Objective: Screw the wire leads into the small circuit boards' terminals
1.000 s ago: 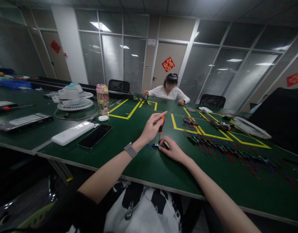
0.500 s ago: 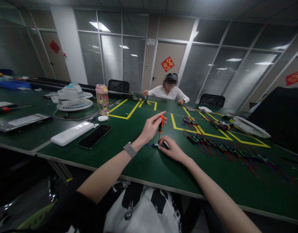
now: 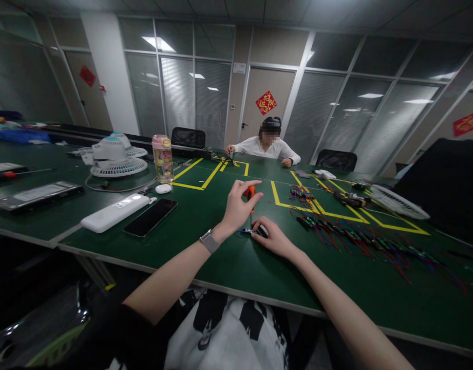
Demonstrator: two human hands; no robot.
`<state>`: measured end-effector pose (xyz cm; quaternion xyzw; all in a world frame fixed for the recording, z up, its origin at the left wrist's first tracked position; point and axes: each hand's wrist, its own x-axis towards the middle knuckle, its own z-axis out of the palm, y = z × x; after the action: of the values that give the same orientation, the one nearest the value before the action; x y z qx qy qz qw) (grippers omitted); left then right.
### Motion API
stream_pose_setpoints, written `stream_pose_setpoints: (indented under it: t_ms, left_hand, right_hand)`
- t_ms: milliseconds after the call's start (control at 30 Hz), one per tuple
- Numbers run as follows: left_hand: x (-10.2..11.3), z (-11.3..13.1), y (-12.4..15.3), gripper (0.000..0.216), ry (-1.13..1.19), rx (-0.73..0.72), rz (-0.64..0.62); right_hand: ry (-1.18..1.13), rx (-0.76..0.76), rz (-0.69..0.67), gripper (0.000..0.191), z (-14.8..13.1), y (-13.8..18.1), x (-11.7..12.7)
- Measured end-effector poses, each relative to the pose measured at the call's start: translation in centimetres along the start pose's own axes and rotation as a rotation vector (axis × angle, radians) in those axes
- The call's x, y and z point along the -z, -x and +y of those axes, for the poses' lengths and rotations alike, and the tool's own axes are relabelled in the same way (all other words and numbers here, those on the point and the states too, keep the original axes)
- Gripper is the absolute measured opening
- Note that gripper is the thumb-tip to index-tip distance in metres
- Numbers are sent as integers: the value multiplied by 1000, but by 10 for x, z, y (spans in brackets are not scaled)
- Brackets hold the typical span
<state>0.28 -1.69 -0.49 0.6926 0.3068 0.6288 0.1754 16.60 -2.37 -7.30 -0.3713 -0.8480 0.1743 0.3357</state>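
Observation:
My left hand (image 3: 238, 204), wearing a grey watch, is around an orange-handled screwdriver (image 3: 252, 192); its thumb and index finger stand apart. The shaft points straight down to a small circuit board (image 3: 247, 231) with thin wires, lying on the green table (image 3: 209, 262). My right hand (image 3: 273, 237) rests on the table with its fingertips pinched at the board's right end. Under its curled fingers is a dark shape I cannot make out. Part of the screwdriver's handle is hidden by my left hand.
A phone (image 3: 150, 217), a white oblong device (image 3: 115, 211), an earbud case (image 3: 163, 188) and a bottle (image 3: 163, 160) are at left. Wired circuit boards (image 3: 347, 232) lie in a row at right. A person in white (image 3: 264, 148) sits opposite.
My left thumb and index finger have spread apart around the screwdriver, and the hand has shifted slightly left and lower. My right hand stays in place at the board.

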Motion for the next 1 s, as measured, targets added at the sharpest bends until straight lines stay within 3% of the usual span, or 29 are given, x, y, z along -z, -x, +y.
stream_pose_setpoints:
  t_ms: [67, 233, 467, 600, 800, 1000]
  left_hand:
    - [1, 2, 1, 31, -49, -17, 14]
    - [-1, 2, 0, 39, 233, 115, -132]
    - [0, 0, 1, 37, -5, -44, -85]
    - [-1, -2, 1, 38, 87, -38, -100]
    - [1, 0, 0, 27, -100, -29, 10]
    - [1, -4, -3, 34, 93, 79, -24]
  right_hand:
    - [2, 3, -2, 7, 1, 0, 0]
    - [-3, 3, -5, 7, 1, 0, 0]
    - [-4, 3, 0, 7, 0, 0, 0]
    - [-3, 4, 1, 7, 0, 0, 0]
    - [2, 6, 5, 7, 0, 0, 0]
    - [7, -2, -7, 7, 0, 0, 0]
